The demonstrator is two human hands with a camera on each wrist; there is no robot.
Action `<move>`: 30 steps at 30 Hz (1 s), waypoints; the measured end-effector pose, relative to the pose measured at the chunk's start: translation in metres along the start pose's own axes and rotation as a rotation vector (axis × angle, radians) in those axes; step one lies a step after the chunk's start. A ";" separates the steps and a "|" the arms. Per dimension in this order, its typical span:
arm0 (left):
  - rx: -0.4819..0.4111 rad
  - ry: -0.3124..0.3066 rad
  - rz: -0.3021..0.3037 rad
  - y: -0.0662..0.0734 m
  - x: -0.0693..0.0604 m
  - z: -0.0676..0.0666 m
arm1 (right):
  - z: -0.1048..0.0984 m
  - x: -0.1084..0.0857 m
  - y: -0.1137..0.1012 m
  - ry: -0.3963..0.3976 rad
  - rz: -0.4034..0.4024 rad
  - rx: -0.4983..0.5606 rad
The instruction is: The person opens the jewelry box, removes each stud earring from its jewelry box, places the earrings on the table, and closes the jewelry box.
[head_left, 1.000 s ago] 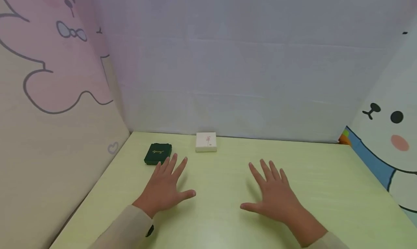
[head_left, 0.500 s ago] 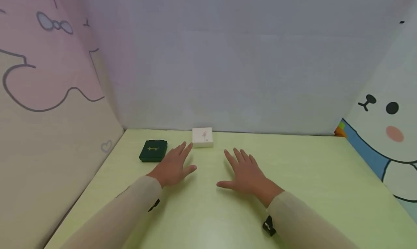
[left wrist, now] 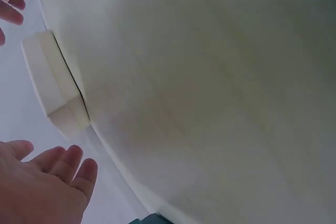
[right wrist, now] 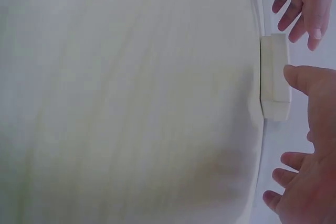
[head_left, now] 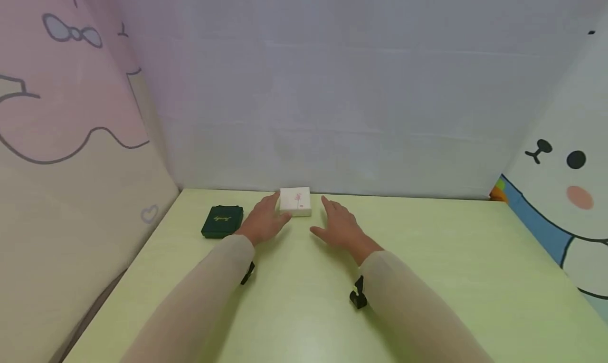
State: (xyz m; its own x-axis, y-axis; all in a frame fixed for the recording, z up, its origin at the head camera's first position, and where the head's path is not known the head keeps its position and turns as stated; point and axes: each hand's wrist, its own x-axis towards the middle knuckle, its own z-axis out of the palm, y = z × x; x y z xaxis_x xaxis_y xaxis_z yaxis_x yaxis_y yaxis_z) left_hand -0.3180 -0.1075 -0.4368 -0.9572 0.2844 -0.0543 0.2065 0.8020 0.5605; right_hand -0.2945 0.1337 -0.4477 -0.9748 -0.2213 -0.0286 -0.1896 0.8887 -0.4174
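Note:
A small white box (head_left: 295, 201) with a pink flower print lies on the table near the back wall, between the two hands. My left hand (head_left: 262, 221) is just left of it, fingers extended and thumb apart, near its left side. On the other side, a little farther off, my right hand (head_left: 339, 227) reaches forward with its fingers extended. In the left wrist view the white box (left wrist: 55, 82) stands beyond the left fingertips with a gap. The right wrist view has the white box (right wrist: 275, 77) between both hands, neither gripping it.
A dark green box (head_left: 222, 221) with gold lettering lies left of the left hand, close to the wrist. The pale green table (head_left: 294, 310) meets a white back wall (head_left: 304, 115). Printed side panels rise at left and right.
Both hands have moved forward and toward each other, coming to either side of the white box. The view has shifted a little. Both boxes stay in place on the table.

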 end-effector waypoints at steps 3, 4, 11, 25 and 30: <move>-0.028 -0.007 -0.034 0.003 0.003 0.001 | 0.005 0.002 0.002 -0.012 0.007 0.026; -0.029 -0.006 -0.039 0.004 0.004 0.001 | 0.006 0.002 0.002 -0.012 0.005 0.041; -0.050 -0.025 -0.093 0.006 0.021 -0.003 | 0.007 0.009 -0.006 -0.028 -0.019 0.138; -0.082 -0.072 -0.157 0.012 0.027 -0.007 | 0.012 0.028 -0.031 -0.037 0.016 0.235; -0.054 -0.083 -0.186 0.006 0.034 -0.001 | 0.019 0.029 -0.035 -0.053 -0.002 0.172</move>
State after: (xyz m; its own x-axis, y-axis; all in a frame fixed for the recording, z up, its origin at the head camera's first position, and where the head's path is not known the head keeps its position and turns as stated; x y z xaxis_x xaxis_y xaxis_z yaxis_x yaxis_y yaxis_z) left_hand -0.3495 -0.0934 -0.4343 -0.9572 0.1782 -0.2282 0.0141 0.8159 0.5780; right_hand -0.3141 0.0880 -0.4515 -0.9660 -0.2479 -0.0731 -0.1642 0.8071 -0.5670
